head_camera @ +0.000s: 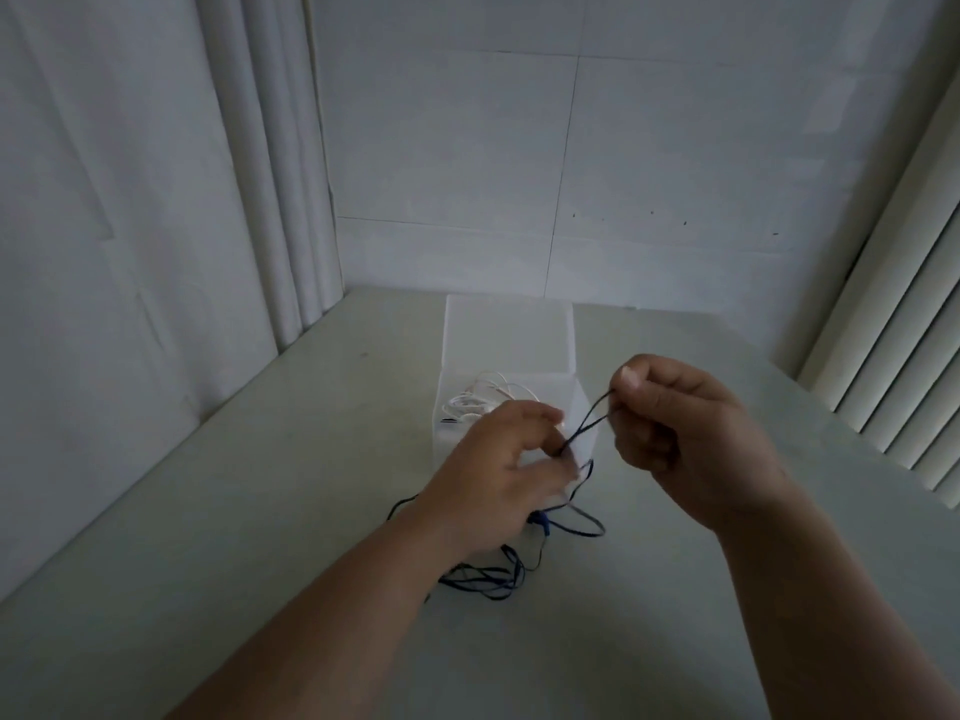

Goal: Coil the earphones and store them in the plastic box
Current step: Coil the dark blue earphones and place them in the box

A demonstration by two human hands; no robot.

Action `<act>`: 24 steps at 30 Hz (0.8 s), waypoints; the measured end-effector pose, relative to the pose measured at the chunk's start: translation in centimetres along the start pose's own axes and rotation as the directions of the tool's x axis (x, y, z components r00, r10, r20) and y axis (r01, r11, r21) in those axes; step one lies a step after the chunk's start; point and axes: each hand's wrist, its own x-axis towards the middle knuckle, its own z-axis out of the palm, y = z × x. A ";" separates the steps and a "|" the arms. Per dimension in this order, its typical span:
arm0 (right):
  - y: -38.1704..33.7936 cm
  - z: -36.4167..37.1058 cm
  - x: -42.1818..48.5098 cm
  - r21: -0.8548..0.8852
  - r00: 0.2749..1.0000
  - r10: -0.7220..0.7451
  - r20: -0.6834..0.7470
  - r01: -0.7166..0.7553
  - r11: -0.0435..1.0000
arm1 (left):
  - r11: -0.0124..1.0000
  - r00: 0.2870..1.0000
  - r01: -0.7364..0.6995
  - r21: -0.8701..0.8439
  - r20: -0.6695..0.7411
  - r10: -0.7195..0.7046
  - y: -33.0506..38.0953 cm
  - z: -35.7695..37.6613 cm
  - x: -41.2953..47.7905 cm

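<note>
A dark blue earphone cable point(589, 415) stretches between both hands above the table. My left hand point(498, 465) pinches its lower end, and my right hand point(685, 428) pinches a loop of it higher up to the right. The rest of the blue cable point(493, 576) lies in a loose tangle on the table below my left wrist. A clear plastic box point(511, 335) stands behind my hands with its lid raised at the back. White earphones point(478, 400) lie inside it, partly hidden by my left hand.
The pale table point(260, 511) meets a white wall at the back and on the left. White curtain folds point(291, 200) hang at the left corner. Slatted blinds point(893, 356) run along the right edge.
</note>
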 end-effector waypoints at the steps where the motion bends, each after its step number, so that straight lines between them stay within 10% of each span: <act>1: -0.1 0.0 0.1 0.048 0.995 -0.020 -0.101 0.025 0.999 | 0.995 1.000 0.027 -0.094 0.019 -0.025 0.2 -0.5 -0.1; 3: 0.0 -0.5 0.4 0.091 0.900 -0.053 -0.432 0.102 0.991 | 0.974 0.997 0.065 -0.218 0.050 -0.056 0.3 -2.0 -0.1; 7: -0.2 -3.4 0.4 -0.194 0.449 -0.159 -0.879 -0.033 0.980 | 0.924 0.995 0.056 -0.378 -0.058 -0.084 -0.7 -5.8 0.1; 10: -0.1 -3.4 0.5 -0.462 0.658 -0.113 -0.744 -0.386 0.798 | 0.879 0.977 0.055 -0.475 -0.156 -0.145 -0.7 -7.0 0.1; 13: 0.2 -1.3 0.2 -0.586 0.758 0.428 -0.492 -0.652 0.482 | 0.850 0.984 0.108 -0.516 -0.065 -0.165 -0.5 -6.5 -0.1; 15: 0.1 -1.0 0.1 -0.720 0.715 0.554 -0.427 -0.639 0.269 | 0.875 0.986 0.154 -0.459 0.012 -0.166 -0.5 -5.7 0.0; 18: -0.2 -1.8 0.0 -0.902 0.881 0.320 -0.348 -0.408 0.140 | 0.915 0.987 0.162 -0.369 0.061 -0.151 -0.5 -4.9 -0.2; 21: -0.3 -0.5 -0.1 -0.823 0.976 -0.026 -0.216 -0.168 0.543 | 0.963 0.991 0.130 -0.236 0.064 -0.118 -0.5 -4.4 -0.1; 24: -0.3 2.0 -0.3 -0.512 0.992 0.121 -0.029 -0.119 0.851 | 0.972 0.992 0.121 -0.200 0.054 -0.112 -0.3 -4.2 0.0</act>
